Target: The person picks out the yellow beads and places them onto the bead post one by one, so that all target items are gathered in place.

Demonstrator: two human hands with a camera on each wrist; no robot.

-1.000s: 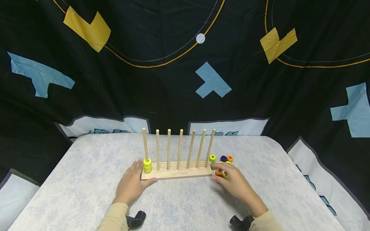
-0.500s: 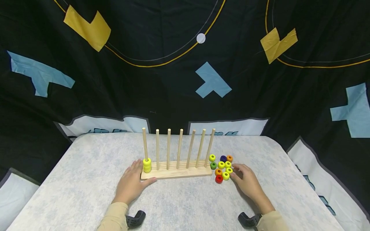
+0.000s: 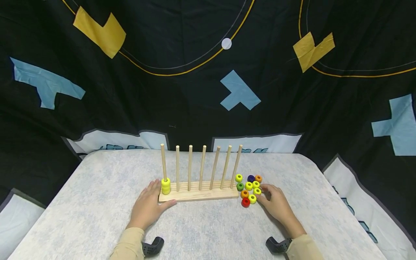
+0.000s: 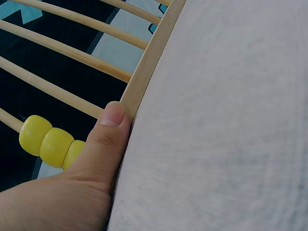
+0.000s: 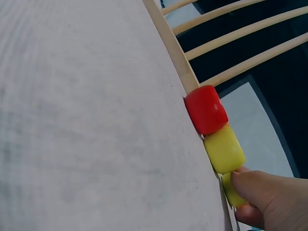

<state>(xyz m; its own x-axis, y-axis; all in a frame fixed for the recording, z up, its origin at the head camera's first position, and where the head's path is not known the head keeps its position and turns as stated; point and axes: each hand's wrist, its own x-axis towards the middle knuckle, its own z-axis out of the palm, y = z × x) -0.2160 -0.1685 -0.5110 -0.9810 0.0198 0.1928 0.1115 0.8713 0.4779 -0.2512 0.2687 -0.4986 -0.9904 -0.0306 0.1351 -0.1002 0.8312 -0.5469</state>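
Note:
In the head view, my left hand (image 3: 148, 205) rests at the left end of a wooden peg rack (image 3: 199, 195), fingers fairly straight beside it and thumb along its front edge. Several upright pegs stand in the rack. Stacked yellow beads (image 3: 165, 186) sit on the leftmost peg, and the other pegs carry none. At the right side, my right hand (image 3: 278, 206) pinches a yellow bead (image 3: 257, 191) at the edge of a loose bead group. The right wrist view shows the thumb (image 5: 255, 185) against that bead, behind another yellow bead (image 5: 224, 150) and a red bead (image 5: 207, 109).
Right of the rack lie a green bead (image 3: 240, 186), a dark blue bead (image 3: 251, 178), orange beads (image 3: 258, 178) and more yellow ones, close together. All stand on a pale mottled table (image 3: 201, 231). Behind it hangs a dark patterned cloth (image 3: 182, 108).
My right hand has moved from above the beads to their right side. Since half a second ago, the front yellow, orange and red beads have shifted slightly left. My left hand stays put.

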